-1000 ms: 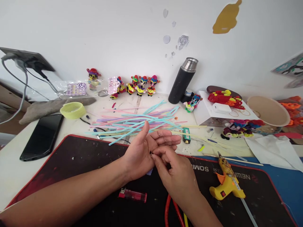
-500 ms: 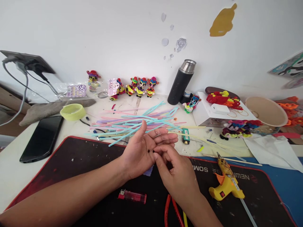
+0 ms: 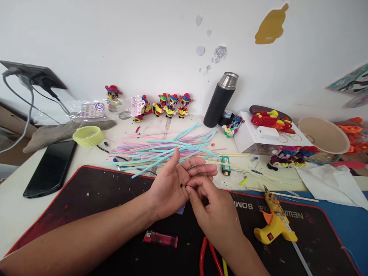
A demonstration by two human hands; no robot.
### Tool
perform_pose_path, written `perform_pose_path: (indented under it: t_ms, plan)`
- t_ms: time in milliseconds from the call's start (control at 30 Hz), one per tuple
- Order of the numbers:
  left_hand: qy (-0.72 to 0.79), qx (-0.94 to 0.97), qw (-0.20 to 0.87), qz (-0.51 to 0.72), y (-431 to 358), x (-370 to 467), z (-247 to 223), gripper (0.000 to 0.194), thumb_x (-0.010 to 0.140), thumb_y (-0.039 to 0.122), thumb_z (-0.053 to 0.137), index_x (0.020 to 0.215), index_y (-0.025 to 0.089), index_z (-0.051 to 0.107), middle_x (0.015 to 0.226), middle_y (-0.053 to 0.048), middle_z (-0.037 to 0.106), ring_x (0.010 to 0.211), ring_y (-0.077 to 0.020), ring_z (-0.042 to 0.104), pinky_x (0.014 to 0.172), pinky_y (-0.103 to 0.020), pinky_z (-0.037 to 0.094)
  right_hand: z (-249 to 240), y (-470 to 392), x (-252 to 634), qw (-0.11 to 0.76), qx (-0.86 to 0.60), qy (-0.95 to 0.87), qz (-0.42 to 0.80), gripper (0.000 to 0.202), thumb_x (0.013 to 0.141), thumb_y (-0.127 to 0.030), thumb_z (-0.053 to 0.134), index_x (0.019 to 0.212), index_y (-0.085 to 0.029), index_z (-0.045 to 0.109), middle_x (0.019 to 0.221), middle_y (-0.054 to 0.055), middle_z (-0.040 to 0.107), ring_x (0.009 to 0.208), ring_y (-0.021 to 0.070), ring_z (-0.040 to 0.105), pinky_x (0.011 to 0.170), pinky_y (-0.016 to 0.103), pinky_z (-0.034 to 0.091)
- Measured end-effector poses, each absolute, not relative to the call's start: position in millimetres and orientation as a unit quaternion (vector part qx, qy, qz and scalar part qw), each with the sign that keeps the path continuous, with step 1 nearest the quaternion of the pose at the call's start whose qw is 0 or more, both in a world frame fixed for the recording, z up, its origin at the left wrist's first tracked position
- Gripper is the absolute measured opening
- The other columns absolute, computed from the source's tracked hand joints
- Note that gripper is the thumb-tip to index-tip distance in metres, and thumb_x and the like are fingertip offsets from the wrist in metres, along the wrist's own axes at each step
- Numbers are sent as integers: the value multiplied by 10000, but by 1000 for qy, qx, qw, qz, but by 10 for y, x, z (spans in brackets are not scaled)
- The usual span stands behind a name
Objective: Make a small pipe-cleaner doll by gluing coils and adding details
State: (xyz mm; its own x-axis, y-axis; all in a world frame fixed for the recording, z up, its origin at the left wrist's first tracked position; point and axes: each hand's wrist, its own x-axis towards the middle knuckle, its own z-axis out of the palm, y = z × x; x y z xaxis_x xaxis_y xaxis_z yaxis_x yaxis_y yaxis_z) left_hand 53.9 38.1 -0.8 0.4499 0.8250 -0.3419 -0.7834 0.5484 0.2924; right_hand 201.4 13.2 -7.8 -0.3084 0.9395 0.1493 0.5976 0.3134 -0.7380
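Note:
Palm up, my left hand is open with its fingers stretched out over the mat. A small round black bead lies on its palm. My right hand reaches in from the right, thumb and index finger pinched together at the left palm. A second small black bead shows at those fingertips. Below the hands, a pink lighter lies on the black mat. Red-handled pliers stick out from under my right forearm, partly hidden.
Pastel pipe cleaners are heaped behind the hands. A yellow glue gun rests at right. A phone and yellow-green rings are at left. Further back stand a black thermos, small figures and a beige bowl.
The hands have shifted very slightly. The bead at my right fingertips sits a little lower and closer to the thumb, while my left palm stays open.

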Motion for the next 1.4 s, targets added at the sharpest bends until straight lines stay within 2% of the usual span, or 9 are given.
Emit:
perform_pose_path:
  t_ms: [400, 533, 733, 900, 967, 1067, 1133, 1300, 1400]
  plan:
    - [225, 55, 847, 478, 396, 517, -13, 660, 1050, 679, 440, 1002, 116, 782, 1151, -196, 804, 1206, -324, 719, 1140, -447, 478, -47, 126, 2027, 312, -503, -751, 293, 154, 1016, -263, 570, 961, -216, 706, 592, -48, 648, 473, 125, 584, 496, 231, 374]
    - [228, 42, 845, 481, 405, 506, 7, 694, 1057, 691, 396, 1010, 116, 782, 1158, -200, 800, 1214, -331, 710, 1122, -464, 488, -30, 120, 2033, 331, -502, -744, 291, 144, 1019, -257, 571, 975, -215, 701, 595, -48, 659, 481, 127, 608, 480, 225, 388]
    - [225, 29, 844, 486, 423, 505, 31, 742, 1068, 691, 345, 1017, 95, 783, 1124, -210, 802, 1147, -314, 736, 1099, -448, 505, -31, 118, 2037, 342, -493, -741, 301, 184, 1033, -227, 536, 1072, -216, 715, 767, 3, 787, 568, 148, 712, 536, 233, 476]
    - [227, 27, 840, 492, 427, 516, 25, 767, 1068, 694, 333, 1002, 80, 789, 1110, -217, 806, 1134, -307, 749, 1138, -429, 488, -37, 107, 2042, 348, -480, -751, 289, 233, 1027, -194, 511, 1087, -211, 735, 770, 8, 802, 571, 150, 727, 559, 240, 491]
    - [230, 24, 839, 493, 428, 518, 22, 753, 1068, 689, 348, 994, 82, 788, 1105, -219, 806, 1143, -308, 746, 1152, -433, 481, -24, 105, 2039, 348, -475, -759, 277, 234, 1010, -180, 500, 1027, -211, 731, 718, -4, 779, 536, 143, 702, 555, 240, 481]
    - [230, 28, 840, 490, 428, 517, 19, 759, 1068, 690, 340, 993, 82, 788, 1113, -222, 803, 1163, -318, 739, 1148, -443, 486, 12, 103, 2031, 345, -475, -764, 267, 230, 980, -161, 473, 906, -217, 684, 538, -62, 618, 416, 116, 571, 471, 232, 389]
    - [229, 32, 841, 489, 426, 520, 23, 757, 1067, 692, 342, 991, 86, 789, 1117, -221, 802, 1168, -320, 736, 1143, -446, 487, 36, 104, 2029, 347, -470, -766, 268, 233, 968, -151, 454, 864, -226, 649, 507, -80, 543, 392, 107, 506, 454, 234, 345]
    - [241, 33, 837, 490, 419, 532, 38, 740, 1067, 684, 358, 961, 93, 791, 1097, -220, 803, 1151, -311, 735, 1144, -444, 483, 54, 112, 2035, 354, -448, -768, 290, 264, 948, -119, 423, 801, -235, 610, 605, -50, 611, 469, 108, 526, 509, 234, 373]
    - [239, 36, 839, 487, 414, 530, 29, 743, 1065, 689, 360, 965, 93, 793, 1106, -220, 802, 1163, -317, 733, 1126, -439, 495, 35, 107, 2034, 357, -454, -756, 307, 245, 947, -120, 443, 826, -232, 624, 596, -59, 592, 464, 105, 513, 491, 227, 361]
